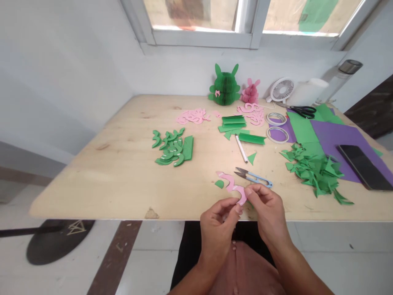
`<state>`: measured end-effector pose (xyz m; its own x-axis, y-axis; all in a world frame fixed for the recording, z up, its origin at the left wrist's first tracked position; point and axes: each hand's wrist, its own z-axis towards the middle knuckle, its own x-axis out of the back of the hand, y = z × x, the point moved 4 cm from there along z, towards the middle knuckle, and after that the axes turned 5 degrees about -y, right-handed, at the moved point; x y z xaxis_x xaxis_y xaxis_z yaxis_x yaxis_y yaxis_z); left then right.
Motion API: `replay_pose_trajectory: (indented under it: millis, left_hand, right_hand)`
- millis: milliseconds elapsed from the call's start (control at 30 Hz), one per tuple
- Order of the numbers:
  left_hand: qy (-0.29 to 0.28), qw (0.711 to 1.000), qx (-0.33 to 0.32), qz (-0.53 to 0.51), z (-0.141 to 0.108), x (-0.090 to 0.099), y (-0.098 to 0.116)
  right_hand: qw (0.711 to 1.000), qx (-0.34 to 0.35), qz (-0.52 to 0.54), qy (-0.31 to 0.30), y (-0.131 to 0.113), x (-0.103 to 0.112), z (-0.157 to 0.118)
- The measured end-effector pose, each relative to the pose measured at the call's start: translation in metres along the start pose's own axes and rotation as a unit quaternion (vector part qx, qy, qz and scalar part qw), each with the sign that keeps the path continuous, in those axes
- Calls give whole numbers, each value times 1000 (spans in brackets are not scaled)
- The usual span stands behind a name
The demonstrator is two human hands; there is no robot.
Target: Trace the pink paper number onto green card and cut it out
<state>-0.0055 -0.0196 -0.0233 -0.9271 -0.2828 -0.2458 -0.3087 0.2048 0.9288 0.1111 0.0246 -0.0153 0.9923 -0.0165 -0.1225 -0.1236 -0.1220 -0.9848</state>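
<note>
At the table's front edge, my left hand [219, 219] and my right hand [268, 209] both pinch a curved pink paper cutout [227, 179]. The wavy strip reaches away from my fingers towards the upper left, with pale patches along it. Its near end is partly covered by my fingertips. Just beyond my right hand lie thread snips [253, 177] with blue handles, blades pointing left. A small green paper scrap [219, 184] rests beside the strip on the left.
Green curved cutouts [172, 151] lie left, pink cutouts [193, 116] behind them. Green scraps [316, 168], a phone [365, 166], tape rolls [277, 135] and black scissors [302, 110] are right. A white pen [241, 149] lies mid-table. A green paper figure [225, 88] and a fan [281, 90] stand behind.
</note>
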Motion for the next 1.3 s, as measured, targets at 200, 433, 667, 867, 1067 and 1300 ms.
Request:
replay_pose_trajectory:
  millis: [200,433,667,867,1067,1300]
  left_hand:
    - [-2,1000,4,-12,0,1,0]
    - [-4,1000,12,4,0,1,2]
    - [8,998,-20,63,-1,3,1]
    - [9,994,-53,97,-2,5,3]
    - [-2,999,-8,46,0,4,3]
    - [-4,1000,21,10,1,3,1]
  right_hand:
    - [1000,-9,5,4,2,0,1]
    - [1000,-14,-3,-2,4,1,0]
    - [1000,-7,-18,2,2,0,0]
    - [1000,-6,-19,-1,1,-1,-1]
    - [1000,-15,-10,-4,4,0,-3]
    - [1000,-23,12,-12,2,-4,-3]
